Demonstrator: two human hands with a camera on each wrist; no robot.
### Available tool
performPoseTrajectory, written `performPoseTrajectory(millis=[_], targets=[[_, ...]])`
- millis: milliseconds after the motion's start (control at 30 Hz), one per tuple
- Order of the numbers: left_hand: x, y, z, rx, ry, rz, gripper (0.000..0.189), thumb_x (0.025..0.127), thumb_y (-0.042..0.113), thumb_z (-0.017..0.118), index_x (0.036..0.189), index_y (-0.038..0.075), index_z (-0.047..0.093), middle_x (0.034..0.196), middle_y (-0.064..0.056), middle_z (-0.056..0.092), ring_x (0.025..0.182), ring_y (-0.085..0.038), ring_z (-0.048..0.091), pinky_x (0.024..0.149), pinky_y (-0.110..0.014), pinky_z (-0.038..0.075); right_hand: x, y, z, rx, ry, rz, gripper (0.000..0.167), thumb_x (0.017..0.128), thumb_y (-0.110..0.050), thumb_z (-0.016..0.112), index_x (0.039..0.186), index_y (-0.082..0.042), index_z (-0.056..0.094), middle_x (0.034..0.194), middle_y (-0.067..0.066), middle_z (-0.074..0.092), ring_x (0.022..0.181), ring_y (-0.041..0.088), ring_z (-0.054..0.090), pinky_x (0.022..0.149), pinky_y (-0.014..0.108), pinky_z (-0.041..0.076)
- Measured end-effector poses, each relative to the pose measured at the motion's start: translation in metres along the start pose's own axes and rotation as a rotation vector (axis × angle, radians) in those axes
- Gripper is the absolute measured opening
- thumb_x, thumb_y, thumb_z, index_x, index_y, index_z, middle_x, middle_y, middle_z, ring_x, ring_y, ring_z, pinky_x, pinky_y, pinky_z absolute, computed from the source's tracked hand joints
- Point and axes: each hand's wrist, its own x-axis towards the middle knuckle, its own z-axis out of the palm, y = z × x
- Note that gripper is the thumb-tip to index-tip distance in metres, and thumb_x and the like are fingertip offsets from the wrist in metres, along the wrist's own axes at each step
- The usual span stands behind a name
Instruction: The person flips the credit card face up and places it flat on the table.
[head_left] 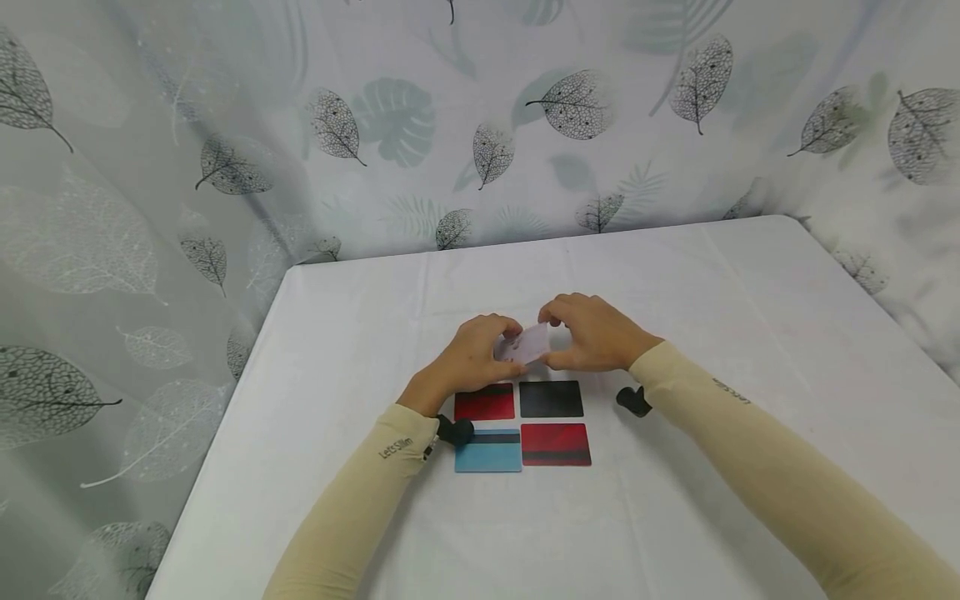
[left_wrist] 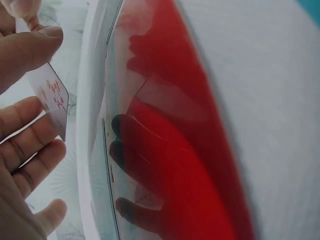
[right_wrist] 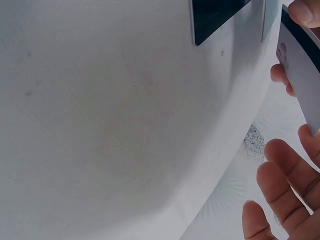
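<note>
A pale lilac card [head_left: 529, 343] with a small red flower print and a dark stripe is held tilted above the table, between both hands. At its left side my left hand [head_left: 480, 352] pinches it, thumb on one face, fingers behind; the left wrist view shows the flower print [left_wrist: 56, 95]. From the right, my right hand [head_left: 596, 335] grips the card's other end between thumb and fingertips; the dark stripe [right_wrist: 300, 32] shows in the right wrist view. Just below lie a red card [head_left: 483, 405] beside a black card [head_left: 551, 400].
Nearer the body a light blue card [head_left: 487, 457] and a second red card [head_left: 557, 445] complete a two-by-two layout on the white table [head_left: 675, 292]. Black wrist cameras hang under both sleeves, the left one [head_left: 456, 432] over the blue card's corner. A leaf-print curtain [head_left: 420, 192] stands behind.
</note>
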Motion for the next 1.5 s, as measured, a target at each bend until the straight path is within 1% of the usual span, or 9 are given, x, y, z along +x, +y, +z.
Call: performPoseTrajectory(millis=[133,233,400,733,867,1133,1400,1500], targets=[[-0.001,-0.001,0.000,0.010,-0.007,0.001,0.057,0.087,0.033,0.083,0.135,0.009,0.063,0.124,-0.004,0.066,0.114,-0.019,0.058,0.104,-0.041,0.047,-0.001,0.001,0.000,-0.025,-0.026,0.029,0.046,0.082,-0.039,0.078,0.116,-0.011,0.069,0.106,0.006,0.068,0.095,0.023,0.060,0.084,0.045,0.051],[-0.001,-0.001,-0.001,0.026,-0.018,-0.002,0.057,0.088,0.033,0.083,0.135,0.008,0.063,0.125,-0.005,0.066,0.115,-0.020,0.058,0.106,-0.042,0.046,-0.001,0.002,-0.001,-0.033,-0.034,0.042,0.045,0.081,-0.039,0.078,0.115,-0.011,0.070,0.104,0.004,0.068,0.091,0.022,0.060,0.082,0.043,0.052],[-0.002,0.000,-0.002,0.057,-0.039,-0.030,0.056,0.088,0.033,0.083,0.135,0.009,0.063,0.125,-0.004,0.066,0.117,-0.021,0.057,0.109,-0.045,0.043,-0.003,0.004,0.000,-0.049,-0.046,0.051,0.043,0.082,-0.039,0.079,0.114,-0.011,0.072,0.102,0.002,0.068,0.086,0.020,0.058,0.078,0.041,0.051],[-0.004,0.000,-0.003,0.077,-0.068,-0.063,0.058,0.088,0.037,0.081,0.137,0.012,0.063,0.129,-0.004,0.066,0.123,-0.022,0.055,0.116,-0.047,0.037,-0.002,0.008,0.004,-0.083,-0.110,0.096,0.049,0.082,-0.042,0.080,0.118,-0.011,0.073,0.107,0.003,0.068,0.089,0.021,0.059,0.083,0.043,0.052],[-0.004,-0.001,-0.002,0.089,-0.068,-0.068,0.057,0.088,0.037,0.081,0.137,0.012,0.064,0.130,-0.003,0.067,0.123,-0.022,0.056,0.115,-0.045,0.039,-0.001,0.008,0.005,-0.090,-0.124,0.097,0.049,0.082,-0.043,0.080,0.118,-0.011,0.073,0.109,0.004,0.069,0.091,0.022,0.060,0.086,0.045,0.052],[-0.005,-0.001,-0.002,0.121,-0.065,-0.045,0.056,0.088,0.037,0.083,0.135,0.012,0.066,0.128,-0.003,0.067,0.120,-0.022,0.057,0.112,-0.044,0.042,-0.002,0.007,0.006,-0.134,-0.143,0.078,0.047,0.082,-0.043,0.079,0.117,-0.012,0.074,0.111,0.005,0.070,0.094,0.024,0.060,0.088,0.049,0.052],[-0.004,-0.002,-0.001,0.137,-0.092,-0.051,0.056,0.088,0.038,0.081,0.135,0.012,0.065,0.128,-0.005,0.066,0.122,-0.025,0.056,0.112,-0.047,0.040,-0.001,0.007,0.010,-0.154,-0.153,0.077,0.049,0.082,-0.044,0.079,0.118,-0.012,0.075,0.113,0.005,0.071,0.099,0.025,0.063,0.092,0.052,0.053],[-0.004,-0.001,-0.001,0.135,-0.096,-0.051,0.056,0.088,0.037,0.081,0.135,0.011,0.065,0.129,-0.006,0.065,0.123,-0.026,0.056,0.112,-0.048,0.041,-0.001,0.007,0.011,-0.160,-0.149,0.072,0.048,0.082,-0.044,0.079,0.117,-0.012,0.075,0.112,0.006,0.071,0.099,0.025,0.063,0.091,0.051,0.053]])
